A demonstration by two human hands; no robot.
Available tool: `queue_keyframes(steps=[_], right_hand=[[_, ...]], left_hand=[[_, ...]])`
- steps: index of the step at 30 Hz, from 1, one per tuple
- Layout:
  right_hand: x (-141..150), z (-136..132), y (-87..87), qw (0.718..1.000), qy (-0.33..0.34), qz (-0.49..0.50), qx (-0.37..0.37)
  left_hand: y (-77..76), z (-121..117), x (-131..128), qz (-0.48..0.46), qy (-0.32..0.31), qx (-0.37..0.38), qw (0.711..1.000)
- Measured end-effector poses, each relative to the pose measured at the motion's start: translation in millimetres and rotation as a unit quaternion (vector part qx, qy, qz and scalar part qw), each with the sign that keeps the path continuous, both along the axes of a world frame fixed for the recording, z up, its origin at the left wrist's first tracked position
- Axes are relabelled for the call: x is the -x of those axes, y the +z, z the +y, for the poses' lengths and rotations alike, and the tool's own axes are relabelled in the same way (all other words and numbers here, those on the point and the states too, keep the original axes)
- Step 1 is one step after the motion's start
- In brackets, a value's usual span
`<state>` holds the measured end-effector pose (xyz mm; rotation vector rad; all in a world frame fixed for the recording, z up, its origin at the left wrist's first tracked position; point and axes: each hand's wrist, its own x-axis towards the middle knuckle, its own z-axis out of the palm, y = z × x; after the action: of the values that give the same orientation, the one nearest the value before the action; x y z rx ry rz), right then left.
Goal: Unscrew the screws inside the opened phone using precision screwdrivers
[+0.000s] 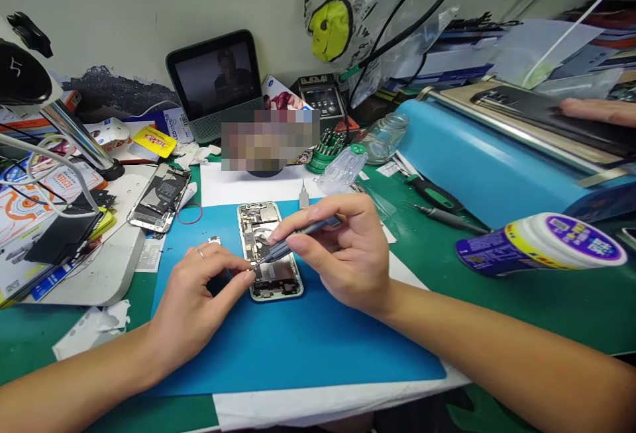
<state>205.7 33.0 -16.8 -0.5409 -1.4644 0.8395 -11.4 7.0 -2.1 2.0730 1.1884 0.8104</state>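
An opened smartphone [288,281] with its inner parts exposed lies on a blue mat [328,347]. My right hand [348,247] is closed around a grey precision screwdriver [278,249], which slants down to the left over the phone. At the phone's left edge, the thumb and forefinger of my left hand [199,294] pinch together at the screwdriver's tip. Whatever sits between those fingertips is too small to make out. A small phone part [214,240] rests on the mat just beyond my left hand. Another grey screwdriver [303,196] lies past the phone.
Left, a second opened phone [159,198] leans on a white stand base [119,254]. A green bit holder [325,155], a glass jar [385,138] and a tablet-like display [213,82] stand behind. Right are a purple-and-white tub [536,244], a blue roll machine [477,155] and another person's hand [599,112].
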Motion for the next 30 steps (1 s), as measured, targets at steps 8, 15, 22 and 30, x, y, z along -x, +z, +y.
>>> queue_keyframes(steps=[8, 15, 22, 30], right_hand=[[0.2, -1.3, 0.7, 1.000, -0.006, 0.000, 0.007], [0.9, -1.5, 0.8, 1.000, -0.009, 0.004, 0.011], [0.2, -0.4, 2.2, 1.000, -0.019, 0.002, 0.008], [1.1, -0.2, 0.3, 1.000, -0.007, 0.007, 0.020]], left_hand=[[1.2, 0.2, -1.3, -0.006, -0.007, 0.002, 1.000], [1.6, 1.4, -2.6, -0.009, -0.014, 0.005, 1.000], [1.0, 0.9, -1.1, -0.008, -0.010, 0.007, 1.000], [2.2, -0.5, -0.9, -0.003, -0.013, 0.012, 1.000]])
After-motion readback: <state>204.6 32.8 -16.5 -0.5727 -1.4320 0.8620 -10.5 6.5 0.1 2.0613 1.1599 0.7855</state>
